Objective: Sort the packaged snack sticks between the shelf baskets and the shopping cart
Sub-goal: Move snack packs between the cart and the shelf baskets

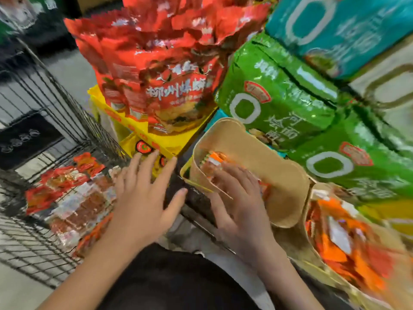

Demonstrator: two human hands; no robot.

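We have our right hand (234, 198) low in the centre of the frame, reaching into the nearer tan shelf basket (288, 189), fingers curled over an orange snack stick packet (214, 162); blur keeps us from telling whether we truly grip it. Our left hand (143, 193), just left of it, hovers spread and holding nothing beside the pile of snack sticks (73, 198) in the wire shopping cart (33, 97) at lower left. The risk, as we judge it, is a loose packet slipping down the dark gap between basket and cart, or the light basket tipping as we pull. We count two tan baskets, the second (312, 253) at lower right holding orange packets, one cart, two green bags (274, 95) at the right, and red bags (169, 70) at the top too blurred to number.
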